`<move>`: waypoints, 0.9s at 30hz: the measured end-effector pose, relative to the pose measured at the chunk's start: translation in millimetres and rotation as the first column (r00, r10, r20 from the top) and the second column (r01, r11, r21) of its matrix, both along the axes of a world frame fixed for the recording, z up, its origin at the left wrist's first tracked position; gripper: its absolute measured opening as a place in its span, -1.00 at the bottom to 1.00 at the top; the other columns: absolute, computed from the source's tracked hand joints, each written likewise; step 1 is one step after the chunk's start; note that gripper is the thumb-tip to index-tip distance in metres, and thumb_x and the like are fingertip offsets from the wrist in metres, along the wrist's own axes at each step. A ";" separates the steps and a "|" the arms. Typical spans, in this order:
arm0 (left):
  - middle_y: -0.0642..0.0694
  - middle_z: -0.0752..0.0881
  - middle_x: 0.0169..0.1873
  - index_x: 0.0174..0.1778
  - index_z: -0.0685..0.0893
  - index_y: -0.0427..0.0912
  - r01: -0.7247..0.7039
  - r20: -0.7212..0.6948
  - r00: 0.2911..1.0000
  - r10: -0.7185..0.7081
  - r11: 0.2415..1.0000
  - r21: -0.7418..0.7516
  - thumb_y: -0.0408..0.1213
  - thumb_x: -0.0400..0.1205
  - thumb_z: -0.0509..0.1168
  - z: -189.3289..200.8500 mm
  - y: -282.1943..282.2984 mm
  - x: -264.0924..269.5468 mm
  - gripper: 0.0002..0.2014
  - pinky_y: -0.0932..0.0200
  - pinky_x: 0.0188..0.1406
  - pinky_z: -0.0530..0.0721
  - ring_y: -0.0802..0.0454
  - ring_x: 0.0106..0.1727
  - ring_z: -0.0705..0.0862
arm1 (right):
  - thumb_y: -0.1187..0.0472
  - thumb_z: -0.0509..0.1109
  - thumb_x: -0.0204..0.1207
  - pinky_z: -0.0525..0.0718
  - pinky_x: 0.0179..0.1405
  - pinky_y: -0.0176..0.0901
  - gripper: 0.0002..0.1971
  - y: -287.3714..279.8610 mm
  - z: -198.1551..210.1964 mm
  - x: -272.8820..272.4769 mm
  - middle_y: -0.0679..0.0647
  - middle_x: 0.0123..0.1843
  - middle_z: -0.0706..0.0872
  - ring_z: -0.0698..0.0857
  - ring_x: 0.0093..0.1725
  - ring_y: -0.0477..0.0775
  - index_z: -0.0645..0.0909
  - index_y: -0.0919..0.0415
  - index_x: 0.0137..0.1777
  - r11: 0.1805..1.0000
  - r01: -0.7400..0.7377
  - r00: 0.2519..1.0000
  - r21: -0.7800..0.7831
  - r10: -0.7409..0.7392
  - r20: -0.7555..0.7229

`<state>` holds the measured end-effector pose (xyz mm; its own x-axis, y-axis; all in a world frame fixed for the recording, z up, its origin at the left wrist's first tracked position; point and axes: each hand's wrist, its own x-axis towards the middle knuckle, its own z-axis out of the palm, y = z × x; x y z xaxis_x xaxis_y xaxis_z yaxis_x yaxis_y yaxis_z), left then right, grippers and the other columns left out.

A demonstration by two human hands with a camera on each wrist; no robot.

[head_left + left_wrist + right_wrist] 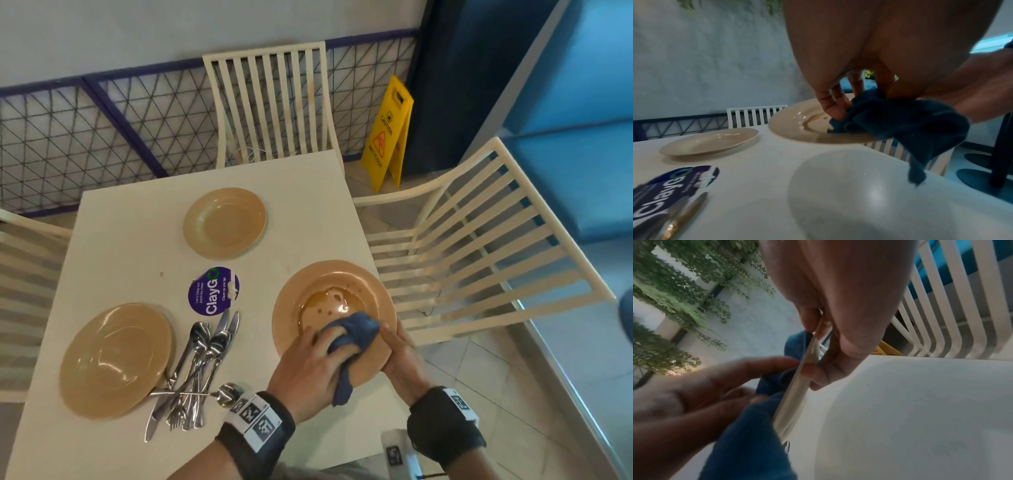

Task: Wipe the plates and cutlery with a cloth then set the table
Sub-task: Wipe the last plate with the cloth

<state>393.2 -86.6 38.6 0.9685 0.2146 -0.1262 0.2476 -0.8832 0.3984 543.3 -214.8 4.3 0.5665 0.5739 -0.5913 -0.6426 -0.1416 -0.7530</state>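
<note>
Pressing a crumpled dark-blue cloth (352, 334) into a wet, round tan plate (329, 281), the left hand (308, 373) has its grip curled around the fabric, a loose tail hanging past the plate's near rim. The right hand (400, 356) pinches that rim between thumb and fingers (818, 378), holding the plate tilted at the right edge of the white bench (130, 240). 2 more tan plates lie flat there: a large one (114, 359) at the near left, a smaller one (224, 222) farther back. Between them sits a purple round sticker (213, 291), with a pile of steel cutlery (197, 370) just beside the large plate.
</note>
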 end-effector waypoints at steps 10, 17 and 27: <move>0.13 0.46 0.41 0.29 0.62 0.18 -0.309 0.042 0.949 0.311 0.949 -0.061 -0.28 0.59 0.32 9.7 35.1 -22.2 -0.62 -0.02 -0.11 0.74 -0.07 0.28 0.47 | 0.05 0.17 0.79 0.74 -0.07 0.11 -0.75 2.8 22.0 -32.3 0.03 0.12 0.86 0.82 0.06 0.12 0.64 -0.25 0.28 0.995 -0.069 0.986 -0.068 0.079 0.150; 0.19 0.44 0.36 0.28 0.63 0.22 -0.429 0.089 0.889 0.450 0.884 -0.184 -0.29 0.59 0.33 26.2 18.1 -34.5 -0.61 0.21 0.03 0.57 0.02 0.25 0.44 | 0.04 0.18 0.78 0.69 0.24 0.36 -0.72 0.6 37.8 -57.9 0.09 0.21 0.83 0.80 0.19 0.23 0.61 -0.14 0.38 1.000 -0.013 0.993 0.001 0.013 0.118; 0.12 0.40 0.45 0.47 0.45 0.26 -0.319 0.185 0.914 0.362 0.920 -0.228 -0.14 0.69 0.23 45.6 16.1 -37.6 -0.58 0.06 0.32 0.59 0.01 0.36 0.46 | 0.00 0.19 0.75 0.59 0.43 0.38 -0.61 20.5 54.2 -90.5 0.17 0.32 0.79 0.75 0.33 0.26 0.61 0.09 0.46 0.999 -0.008 0.989 0.035 0.003 0.146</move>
<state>355.6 -70.5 84.2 0.8483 0.5294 0.0094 0.4070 -0.6633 0.6281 452.7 -194.2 58.5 0.6418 0.5964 -0.4821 -0.5251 -0.1165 -0.8430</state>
